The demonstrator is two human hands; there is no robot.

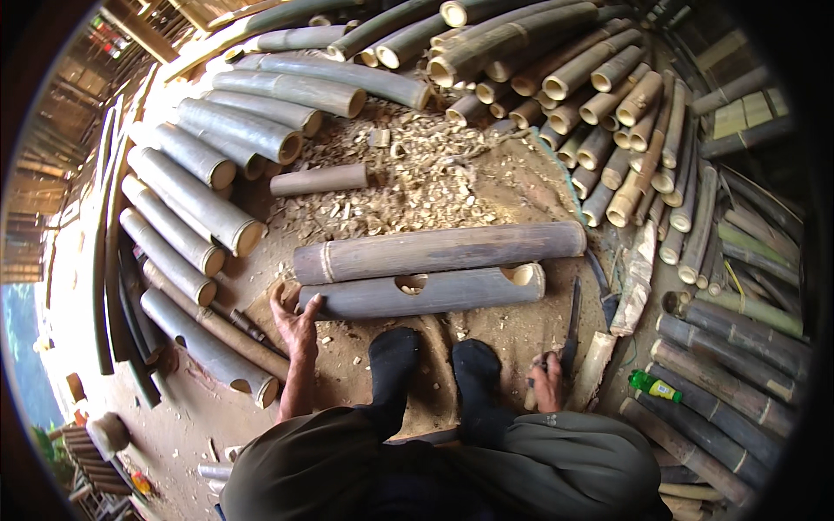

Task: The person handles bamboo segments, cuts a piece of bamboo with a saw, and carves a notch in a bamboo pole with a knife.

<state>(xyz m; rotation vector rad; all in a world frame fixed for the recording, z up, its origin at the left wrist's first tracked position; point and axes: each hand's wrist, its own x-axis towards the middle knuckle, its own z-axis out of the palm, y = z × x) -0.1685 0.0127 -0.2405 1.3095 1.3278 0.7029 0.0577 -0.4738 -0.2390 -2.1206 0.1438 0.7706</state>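
My left hand (297, 323) is closed on the left end of a grey bamboo tube (469, 292), thumb on its near side. This tube has two rounded notches, one near its middle and one near its right end. A second, uncut bamboo tube (443, 250) lies right behind it, seemingly touching. On the right, low beside my right foot, my right hand (547, 382) is closed round the handle of a machete (572, 326). Its dark blade points away from me, right of the notched tube's end. Part of the handle is hidden by my fingers.
Wood chips (408, 174) cover the ground ahead, with a short bamboo piece (319, 180) among them. Bamboo tubes (195, 200) lie in rows at left; a large stack (599, 95) stands at back right. Another notched tube (208, 347) is at left. A green bottle (656, 385) rests on bamboo at right.
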